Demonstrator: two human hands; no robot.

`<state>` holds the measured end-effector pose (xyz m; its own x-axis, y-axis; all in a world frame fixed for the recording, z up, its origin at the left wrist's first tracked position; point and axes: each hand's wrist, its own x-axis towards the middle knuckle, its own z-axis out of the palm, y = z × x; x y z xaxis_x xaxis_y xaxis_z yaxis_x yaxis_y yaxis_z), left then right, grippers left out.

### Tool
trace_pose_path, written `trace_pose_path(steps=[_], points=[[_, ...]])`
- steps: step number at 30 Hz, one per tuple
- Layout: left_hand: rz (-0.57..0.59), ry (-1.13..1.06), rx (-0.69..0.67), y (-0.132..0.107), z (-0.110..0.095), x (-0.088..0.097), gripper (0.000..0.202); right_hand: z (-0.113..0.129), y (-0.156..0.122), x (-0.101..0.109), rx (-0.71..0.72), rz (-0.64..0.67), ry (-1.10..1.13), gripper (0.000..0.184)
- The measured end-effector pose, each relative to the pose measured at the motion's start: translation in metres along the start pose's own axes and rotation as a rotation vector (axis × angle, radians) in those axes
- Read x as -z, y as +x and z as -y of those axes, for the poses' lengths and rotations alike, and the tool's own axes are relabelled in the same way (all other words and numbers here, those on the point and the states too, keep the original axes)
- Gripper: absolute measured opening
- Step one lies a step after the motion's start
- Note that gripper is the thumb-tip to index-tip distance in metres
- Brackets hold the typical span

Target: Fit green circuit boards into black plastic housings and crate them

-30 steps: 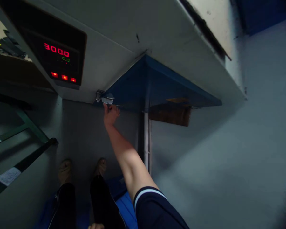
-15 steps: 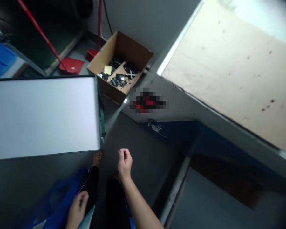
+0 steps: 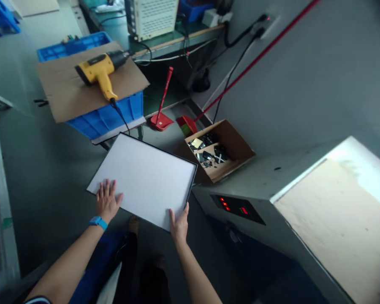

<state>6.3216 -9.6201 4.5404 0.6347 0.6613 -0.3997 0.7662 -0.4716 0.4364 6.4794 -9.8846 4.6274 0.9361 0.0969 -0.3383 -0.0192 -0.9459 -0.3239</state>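
Note:
A white rectangular board (image 3: 145,173) with a dark rim lies in front of me at the middle; what supports it is hidden. My left hand (image 3: 107,202), with a blue band on the wrist, rests flat on its near left part, fingers spread. At the near right corner my right hand (image 3: 179,223) grips the edge, thumb on top and fingers along the side.
A yellow heat gun (image 3: 101,69) lies on cardboard (image 3: 60,99) over a blue crate (image 3: 114,116). An open carton (image 3: 240,154) of dark parts stands ahead, near red dustpans (image 3: 161,122). At right is a grey cabinet (image 3: 288,236) with a lit display (image 3: 237,209).
My view has swung left, bringing the heat gun and crate into sight. Both hands, apart from the board before, are now on it, left flat and right at the edge.

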Motion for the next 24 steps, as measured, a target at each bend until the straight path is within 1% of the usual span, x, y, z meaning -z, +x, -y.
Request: trace_pose_path(steps=[4, 7, 9, 11, 12, 13, 15, 17, 18, 19, 21, 24], points=[[0.020, 0.011, 0.116, -0.054, 0.027, 0.004, 0.070, 0.002, -0.022, -0.005, 0.045, 0.054, -0.083, 0.104], [0.017, 0.007, 0.231, -0.094, 0.050, 0.010, 0.072, 0.005, -0.036, -0.018, 0.135, 0.097, -0.139, 0.098], [0.013, 0.005, 0.319, -0.115, 0.072, 0.015, 0.072, 0.013, -0.047, -0.033, 0.227, 0.132, -0.160, 0.097], [0.010, 0.007, 0.412, -0.131, 0.100, 0.021, 0.072, 0.028, -0.057, -0.055, 0.329, 0.170, -0.168, 0.094], [0.012, 0.010, 0.457, -0.137, 0.116, 0.025, 0.073, 0.039, -0.063, -0.067, 0.401, 0.195, -0.183, 0.088], [0.017, 0.012, 0.501, -0.140, 0.133, 0.029, 0.073, 0.052, -0.068, -0.080, 0.498, 0.240, -0.216, 0.077], [0.039, 0.012, 0.580, -0.143, 0.172, 0.040, 0.074, 0.085, -0.077, -0.110, 0.744, 0.389, -0.302, 0.055], [0.075, 0.001, 0.651, -0.140, 0.213, 0.050, 0.074, 0.123, -0.085, -0.143, 0.965, 0.568, -0.368, 0.049], [0.094, -0.009, 0.685, -0.136, 0.235, 0.055, 0.075, 0.143, -0.087, -0.162, 1.030, 0.645, -0.380, 0.048], [0.111, -0.020, 0.719, -0.131, 0.257, 0.060, 0.075, 0.163, -0.090, -0.182, 1.065, 0.699, -0.389, 0.048], [0.131, -0.045, 0.779, -0.117, 0.302, 0.066, 0.076, 0.203, -0.093, -0.227, 1.104, 0.757, -0.421, 0.048], [0.129, -0.081, 0.836, -0.086, 0.371, 0.071, 0.078, 0.263, -0.094, -0.298, 1.149, 0.788, -0.481, 0.051]])
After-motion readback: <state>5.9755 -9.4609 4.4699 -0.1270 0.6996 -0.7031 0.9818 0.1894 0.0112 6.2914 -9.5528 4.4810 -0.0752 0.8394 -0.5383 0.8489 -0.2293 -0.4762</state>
